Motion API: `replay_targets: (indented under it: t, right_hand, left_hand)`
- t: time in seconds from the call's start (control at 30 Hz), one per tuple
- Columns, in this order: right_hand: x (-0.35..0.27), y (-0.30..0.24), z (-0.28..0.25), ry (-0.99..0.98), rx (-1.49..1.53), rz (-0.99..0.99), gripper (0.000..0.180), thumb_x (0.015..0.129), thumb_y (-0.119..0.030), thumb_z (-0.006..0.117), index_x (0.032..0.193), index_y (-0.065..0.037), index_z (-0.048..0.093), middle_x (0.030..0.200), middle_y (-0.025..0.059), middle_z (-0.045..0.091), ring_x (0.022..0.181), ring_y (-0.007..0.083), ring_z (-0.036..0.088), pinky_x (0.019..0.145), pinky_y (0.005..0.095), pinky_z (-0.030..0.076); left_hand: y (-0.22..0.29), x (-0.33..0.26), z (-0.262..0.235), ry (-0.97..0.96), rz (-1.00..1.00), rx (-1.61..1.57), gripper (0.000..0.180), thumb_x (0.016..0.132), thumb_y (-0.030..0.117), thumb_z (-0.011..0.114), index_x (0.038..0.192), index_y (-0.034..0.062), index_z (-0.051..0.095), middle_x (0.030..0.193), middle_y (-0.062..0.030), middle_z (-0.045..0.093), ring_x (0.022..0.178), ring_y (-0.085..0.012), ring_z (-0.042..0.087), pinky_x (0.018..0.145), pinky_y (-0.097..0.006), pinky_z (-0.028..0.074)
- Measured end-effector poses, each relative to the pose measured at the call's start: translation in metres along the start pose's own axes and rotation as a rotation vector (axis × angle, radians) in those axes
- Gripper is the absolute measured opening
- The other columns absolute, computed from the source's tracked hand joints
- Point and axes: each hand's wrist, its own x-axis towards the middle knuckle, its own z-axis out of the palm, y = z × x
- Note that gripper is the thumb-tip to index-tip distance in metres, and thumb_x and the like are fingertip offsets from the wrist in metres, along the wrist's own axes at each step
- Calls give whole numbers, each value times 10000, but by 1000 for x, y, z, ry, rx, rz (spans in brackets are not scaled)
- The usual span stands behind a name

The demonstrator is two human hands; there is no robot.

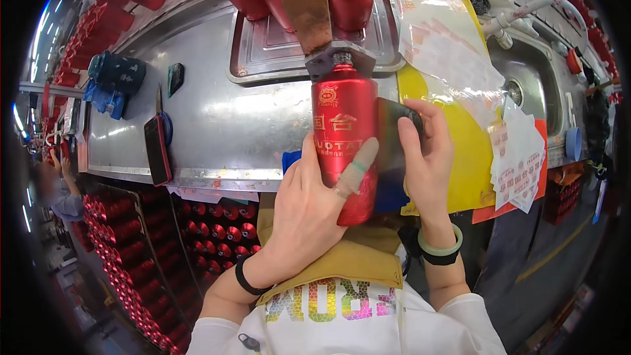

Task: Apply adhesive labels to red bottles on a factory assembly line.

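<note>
A red bottle (343,118) with gold print lies with its dark neck in an angular metal holder (340,58) at the end of a metal bar (299,3). My left hand (309,207) is closed round the bottle's lower part, its thumb across the front in a pale finger cot (358,169). My right hand (427,148) pinches a dark, flat, thin piece (392,128) at the bottle's right side. Whether that piece touches the bottle, I cannot tell. The bottle's underside is hidden.
Several red bottles stand on a metal tray (259,73) behind. A knife (158,138) and a dark green jar (118,73) are on the steel table at left. Printed label sheets (519,158) lie on a yellow sheet (457,181) at right, beside a sink (545,85). Racked red bottles (217,230) fill below.
</note>
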Motion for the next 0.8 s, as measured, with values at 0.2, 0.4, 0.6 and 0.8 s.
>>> replay_targets:
  t: [0.2, 0.4, 0.6, 0.8]
  right_hand:
    - [-1, 2, -1, -43, 18, 27, 222, 1017, -63, 629, 1234, -22, 602, 895, -39, 551, 743, 23, 433, 649, 212, 361]
    - [1, 2, -1, -51, -24, 29, 224, 1015, -57, 623, 1235, -24, 595, 869, -45, 530, 719, 15, 412, 619, 215, 337]
    - [1, 2, 0, -42, 1, 50, 231, 1016, -66, 626, 1243, -30, 599, 793, -72, 440, 674, 16, 362, 585, 214, 292]
    - [1, 3, 0, -57, -24, 49, 224, 1022, -80, 624, 1240, -35, 597, 760, -83, 352, 659, 22, 326, 579, 221, 258]
  left_hand:
    - [-19, -11, 4, 118, 49, -337, 1347, 581, 713, 878, 1576, -23, 348, 1519, -367, 403, 1167, -470, 607, 1004, -494, 496]
    - [-4, 12, -9, 170, 21, -73, 1280, 580, 746, 845, 1550, 15, 440, 1335, -312, 548, 1081, -449, 629, 914, -475, 532]
    - [10, 19, -12, 123, -20, 60, 1156, 579, 602, 916, 1557, 157, 492, 1132, -217, 606, 953, -370, 644, 801, -430, 546]
    - [-8, 2, -3, 75, -113, -338, 1366, 577, 583, 950, 1606, -26, 291, 1206, -245, 624, 1035, -391, 657, 858, -426, 552]
